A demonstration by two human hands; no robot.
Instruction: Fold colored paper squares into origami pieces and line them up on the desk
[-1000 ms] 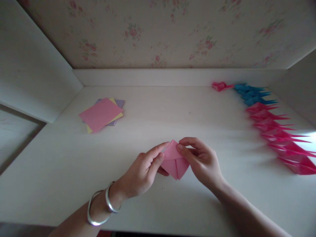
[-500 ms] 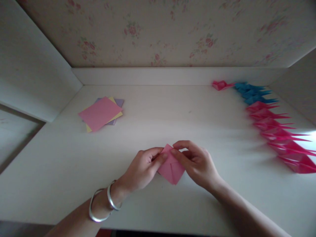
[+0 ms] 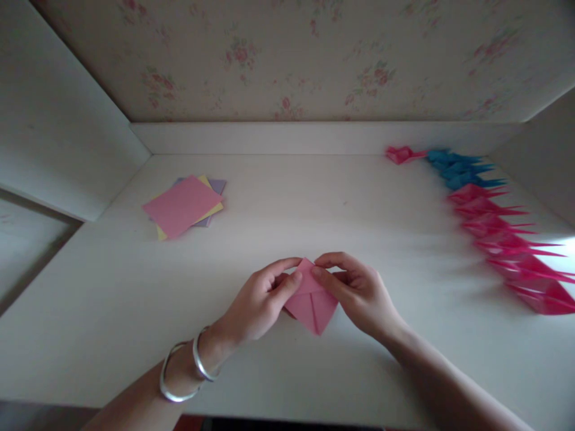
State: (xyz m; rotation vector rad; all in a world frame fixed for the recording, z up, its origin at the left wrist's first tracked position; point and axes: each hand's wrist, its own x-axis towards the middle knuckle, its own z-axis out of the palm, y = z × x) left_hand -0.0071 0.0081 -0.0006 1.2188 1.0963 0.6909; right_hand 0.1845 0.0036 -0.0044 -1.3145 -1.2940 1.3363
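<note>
A pink folded origami paper (image 3: pixel 312 302), roughly diamond-shaped with a crease across it and a slit down its lower half, is between my hands near the front of the desk. My left hand (image 3: pixel 265 299) pinches its upper left edge, thumb on top and fingers behind. On the upper right edge, my right hand (image 3: pixel 354 290) grips with the thumb on the face and the index finger curved at the top corner. The fingers beneath the paper are partly hidden.
A stack of pink, yellow and purple paper sheets (image 3: pixel 184 206) lies at the back left of the white desk (image 3: pixel 287 209). Along the right side stand several pink origami cranes (image 3: pixel 498 239) and blue ones (image 3: pixel 458 167). One pink crane (image 3: pixel 403 155) sits near the back ledge.
My left index finger has shifted up towards the paper's top corner, and its thumb has moved slightly up. The paper's lower left edge has lifted a little. Both hands keep their hold.
</note>
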